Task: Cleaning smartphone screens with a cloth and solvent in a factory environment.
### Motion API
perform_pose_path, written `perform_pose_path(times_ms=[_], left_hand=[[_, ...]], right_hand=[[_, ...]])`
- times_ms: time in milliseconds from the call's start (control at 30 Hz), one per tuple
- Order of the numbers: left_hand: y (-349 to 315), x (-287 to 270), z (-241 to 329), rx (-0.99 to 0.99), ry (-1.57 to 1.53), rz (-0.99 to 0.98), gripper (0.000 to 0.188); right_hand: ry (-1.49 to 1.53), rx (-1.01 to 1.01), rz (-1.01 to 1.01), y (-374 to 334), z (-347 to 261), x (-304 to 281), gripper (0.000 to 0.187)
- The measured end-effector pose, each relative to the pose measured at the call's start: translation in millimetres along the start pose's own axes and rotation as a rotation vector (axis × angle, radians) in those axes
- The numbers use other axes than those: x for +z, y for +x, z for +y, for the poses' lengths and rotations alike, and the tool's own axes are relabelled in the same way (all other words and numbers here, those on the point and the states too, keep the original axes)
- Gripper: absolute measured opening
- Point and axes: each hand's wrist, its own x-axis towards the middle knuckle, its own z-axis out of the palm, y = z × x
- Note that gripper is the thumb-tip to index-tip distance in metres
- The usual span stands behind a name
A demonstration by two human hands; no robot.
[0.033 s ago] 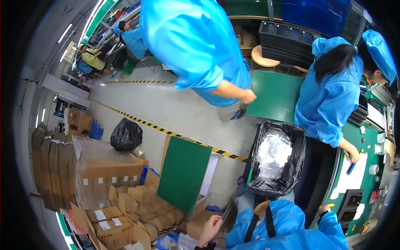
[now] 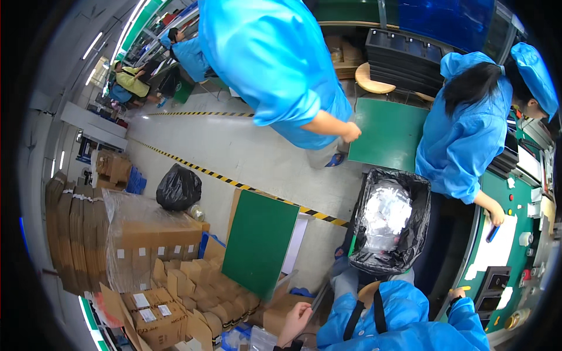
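Observation:
My left hand (image 2: 297, 317) is raised at the lower middle, beside open cardboard cartons. Its fingers are loosely curled in, and I see nothing in them. At the near edge of the green-topped workbench, my right hand (image 2: 456, 292) is closed around a small yellow thing (image 2: 466, 288), mostly hidden by the fingers. Just beyond that hand lies a black tray-like part (image 2: 497, 279) with a recess. A bin lined with a black bag (image 2: 417, 234) stands in front of my legs, holding a heap of white and clear scraps (image 2: 386, 213).
A person in blue (image 2: 263, 64) stands ahead. Another (image 2: 468, 128) reaches over the workbench (image 2: 497, 205), holding a dark blue object (image 2: 493, 234). Two green boards (image 2: 260, 243) (image 2: 389, 134), opened cartons (image 2: 155, 319) and a black bag (image 2: 178, 187) are around. Black trays (image 2: 404, 58) are stacked behind.

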Motion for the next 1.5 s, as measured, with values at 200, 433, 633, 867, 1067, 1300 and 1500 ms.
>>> perform_pose_path(times_ms=[200,433,633,867,1067,1300,1500], left_hand=[[-13.3,-4.4,-8.5,-0.057,-0.07,-0.013,0.021],[-28.7,0.0,-21.5,-0.038,-0.118,0.035,0.021],[-46.8,-15.9,-26.1,-0.074,-0.118,0.096,0.02],[-44.6,-25.9,-2.9,-0.063,-0.104,0.174,0.021],[-40.4,-43.2,-59.5,-0.121,-0.162,0.27,0.02],[-28.1,-98.3,-177.5,-0.377,-0.7,0.51,0.016],[44.8,-162.9,-135.1,-0.599,-0.81,0.709,0.016]], right_hand=[[-0.048,-0.053,-0.014,-18.1,-13.3,-25.8,0.043],[-0.081,-0.168,-0.035,-2.7,-7.4,-13.8,0.045],[-0.002,-0.143,-0.151,114.9,63.1,76.8,0.049],[-0.194,-0.304,0.005,5.3,15.6,3.6,0.049],[-0.195,-0.015,-0.28,40.8,10.6,3.1,0.046],[-0.291,-0.126,-0.435,-41.1,-114.9,-89.9,0.043],[-0.252,-0.23,-0.62,-109.2,-256.4,-145.8,0.04]])
